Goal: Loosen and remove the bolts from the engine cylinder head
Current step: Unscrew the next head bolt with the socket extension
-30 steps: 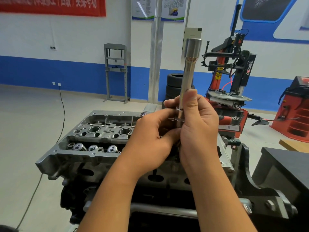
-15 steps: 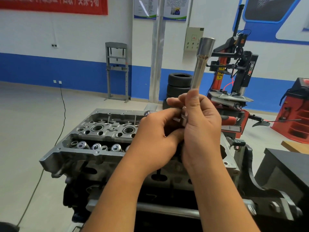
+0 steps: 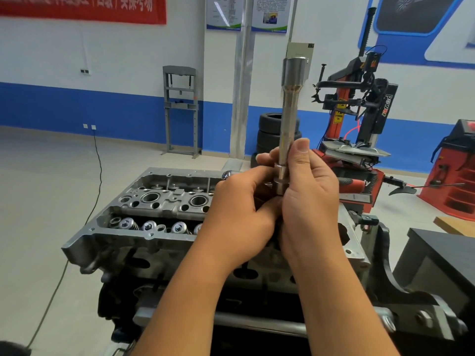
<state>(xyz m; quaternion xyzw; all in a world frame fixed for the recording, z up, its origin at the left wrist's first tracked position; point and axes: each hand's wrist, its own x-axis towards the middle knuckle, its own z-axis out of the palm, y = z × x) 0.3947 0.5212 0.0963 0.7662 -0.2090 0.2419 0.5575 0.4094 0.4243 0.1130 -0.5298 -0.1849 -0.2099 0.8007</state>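
Grey cast-aluminium cylinder head (image 3: 164, 201) sits on the dark engine block on a stand, valve springs and spark-plug wells exposed, directly below and behind both hands. Head bolts not identifiable from here; the hands cover the right half of the casting.

Black tabletop (image 3: 442, 253) is at right, well apart, nothing on it in view.

Long polished steel socket extension (image 3: 288, 124) is held upright above the head, wide cup end on top, stepped collar at the bottom.

Right hand (image 3: 308, 201) is wrapped round the lower shaft, thumb pressed flat up the side. Left hand (image 3: 239, 214) is curled closed under the collar, fingers pinching something at the base of the tool; what exactly is hidden by the palms.

Step in hand looks like assembling the tool, mating the extension's lower end to a drive or adapter before going to any bolt. No bolt appears touched yet, so the task is probably at its start.

To do it well:
- keep the shaft in line with the part below, no tilt, push straight until it seats
- tug-test the joint before loading it
- right hand steadies, left hand does the push
- work over the stand, not over the open valve gear, in case a piece drops into a well
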